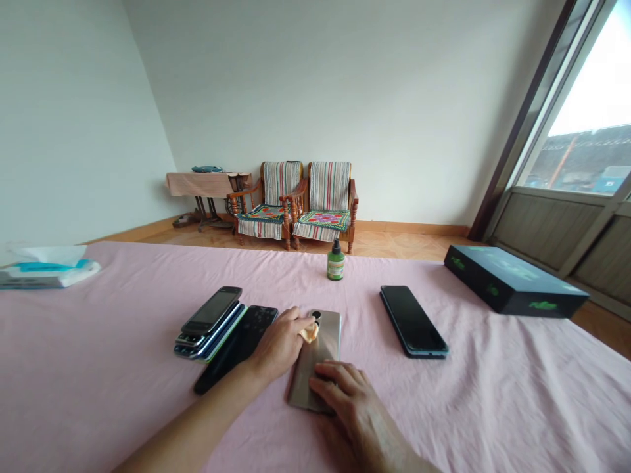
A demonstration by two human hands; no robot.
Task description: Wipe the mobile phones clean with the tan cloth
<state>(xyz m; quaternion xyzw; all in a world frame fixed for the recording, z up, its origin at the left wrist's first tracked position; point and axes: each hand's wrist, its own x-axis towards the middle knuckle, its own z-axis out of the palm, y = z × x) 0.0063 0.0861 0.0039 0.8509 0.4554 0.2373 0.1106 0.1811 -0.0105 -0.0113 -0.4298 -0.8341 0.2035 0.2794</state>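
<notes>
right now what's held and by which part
The left hand holds a bunched cream cloth; gripped part unclear. The right hand lies on the gold phone, toward its near end.

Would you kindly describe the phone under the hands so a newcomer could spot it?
On the pink cloth, look nearer than the green bottle. There the right hand rests on the phone. Unlike the dark phones on either side, it shows a pale gold back.

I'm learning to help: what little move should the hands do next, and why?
Maybe the left hand should slide the cloth gently down the phone. I think so because the cloth sits up near the camera, while the middle of the phone's back lies below it, and the right hand rests on the lower part, which may help steady it.
</notes>
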